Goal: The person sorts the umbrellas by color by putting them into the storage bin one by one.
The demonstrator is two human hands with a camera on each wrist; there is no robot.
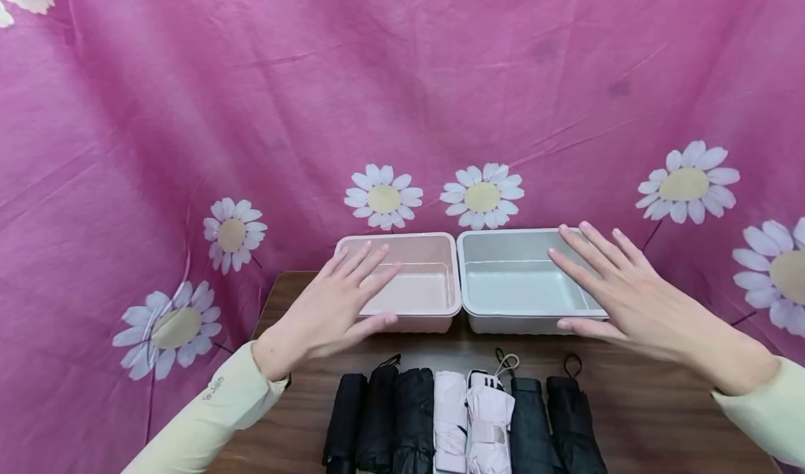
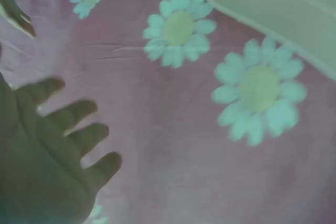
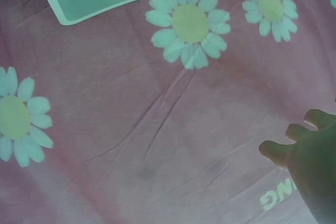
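My left hand (image 1: 336, 306) is held in the air with its fingers spread, overlapping the left side of a pink plastic bin (image 1: 430, 289) in the head view. The right hand (image 1: 629, 303), also spread and holding nothing, overlaps the right side of a pale grey-white bin (image 1: 516, 285). Both bins stand side by side with nothing inside the parts that show. Nearer to me lies a row of folded umbrellas: black ones on the left (image 1: 413, 411), two pale pink ones in the middle (image 1: 450, 407), and dark ones on the right (image 1: 571, 418). The bottom of the row is cut off.
The brown wooden table (image 1: 666, 418) carries the bins and umbrellas. A pink cloth with large daisies (image 1: 415, 96) hangs close behind the bins and along both sides. Thin wrist loops (image 1: 572, 365) stick out from some umbrella ends toward the bins.
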